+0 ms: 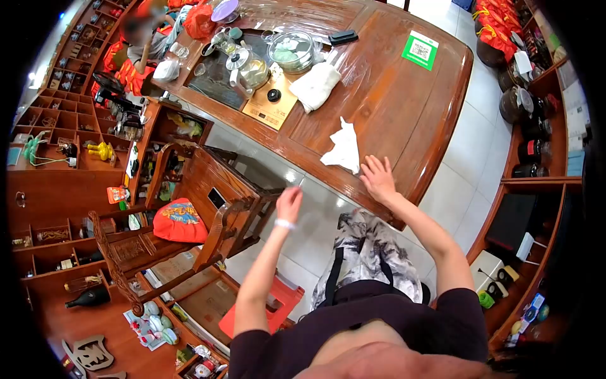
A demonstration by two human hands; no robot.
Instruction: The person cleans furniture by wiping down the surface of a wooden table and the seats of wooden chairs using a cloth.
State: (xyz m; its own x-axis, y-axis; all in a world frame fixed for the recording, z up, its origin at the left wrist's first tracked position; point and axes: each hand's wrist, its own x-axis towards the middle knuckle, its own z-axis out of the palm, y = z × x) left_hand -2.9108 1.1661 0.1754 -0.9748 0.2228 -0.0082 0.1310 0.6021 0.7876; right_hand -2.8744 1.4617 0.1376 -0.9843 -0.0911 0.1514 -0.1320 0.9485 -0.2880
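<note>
My right hand [378, 179] rests at the near edge of the wooden table [391, 120], fingers spread, close beside a crumpled white tissue [343, 148]. Nothing shows in its fingers. My left hand [290, 203] hangs in the air in front of the table edge, its fingers curled together; what they hold, if anything, is hidden. A white band circles that wrist. Farther back on the table lie a white cloth [315, 86], a glass teapot [251, 71] and a round glass pot [291, 52] with a lid.
A carved wooden chair [211, 183] with a red cushion [180, 220] stands at the left, a red stool [281, 303] below my left arm. Shelves line both sides. A green QR card [420, 50] lies on the table. Another person [144, 50] is at the upper left.
</note>
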